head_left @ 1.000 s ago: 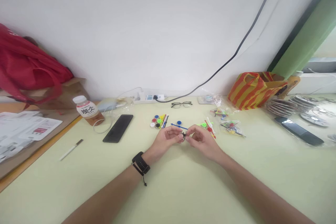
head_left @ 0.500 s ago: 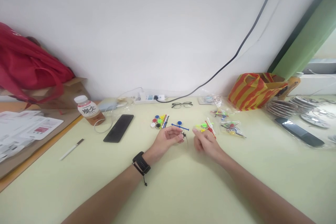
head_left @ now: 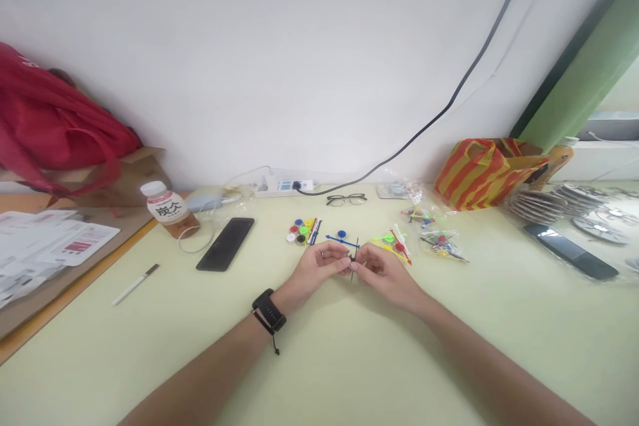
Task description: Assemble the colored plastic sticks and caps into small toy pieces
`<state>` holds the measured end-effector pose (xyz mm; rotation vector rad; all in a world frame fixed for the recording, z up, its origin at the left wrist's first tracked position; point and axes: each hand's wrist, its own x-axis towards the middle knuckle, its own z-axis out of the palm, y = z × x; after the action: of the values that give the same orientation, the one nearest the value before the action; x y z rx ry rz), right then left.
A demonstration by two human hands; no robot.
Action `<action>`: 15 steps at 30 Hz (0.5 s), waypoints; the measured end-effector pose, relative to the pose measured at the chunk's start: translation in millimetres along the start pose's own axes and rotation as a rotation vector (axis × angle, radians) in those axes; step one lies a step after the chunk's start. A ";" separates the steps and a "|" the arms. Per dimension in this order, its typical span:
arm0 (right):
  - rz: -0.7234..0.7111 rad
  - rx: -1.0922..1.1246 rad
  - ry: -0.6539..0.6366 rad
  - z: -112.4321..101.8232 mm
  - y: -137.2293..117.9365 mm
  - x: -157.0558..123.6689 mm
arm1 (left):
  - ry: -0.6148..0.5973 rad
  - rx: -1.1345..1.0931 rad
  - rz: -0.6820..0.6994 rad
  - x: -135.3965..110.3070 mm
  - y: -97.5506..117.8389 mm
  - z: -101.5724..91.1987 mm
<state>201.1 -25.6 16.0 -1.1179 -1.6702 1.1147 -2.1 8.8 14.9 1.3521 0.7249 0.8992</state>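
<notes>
Two bare hands meet over the pale green desk: the fingers of the left hand and those of the right hand are pinched narrow around a small black piece between them, raised above the surface. A thin dark bar runs upright across it; how the two join is too small to make out with certainty. Just beyond lie a blue pointer and a blue disc. To the right, a clear plastic bag holds mixed coloured parts. On the left stands a capped bottle, brown drink showing below its label. Farther back, a red-and-yellow striped bag gapes at the top, its inside mostly hidden. A cardboard box sits far left, under a red bag whose contents cannot be seen.
</notes>
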 end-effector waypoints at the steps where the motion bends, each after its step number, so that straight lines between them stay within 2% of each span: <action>1: -0.003 -0.016 -0.009 0.8 -0.3 -0.5 | -0.001 0.009 0.000 -0.2 0.0 0.1; 5: -0.028 -0.097 -0.027 0.4 -3.0 -1.7 | -0.032 0.077 -0.010 -1.1 -1.5 1.6; 8: -0.037 -0.256 -0.051 -5.1 -5.6 -2.7 | -0.024 0.148 0.012 -0.4 -4.0 3.6; 15: 0.012 -0.853 -0.126 -17.2 -10.6 -7.1 | 0.231 0.380 0.146 4.0 -14.0 4.1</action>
<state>216.7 -30.8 29.7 -1.5821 -2.3271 0.4532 5.1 10.4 1.7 1.6693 1.0223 1.0830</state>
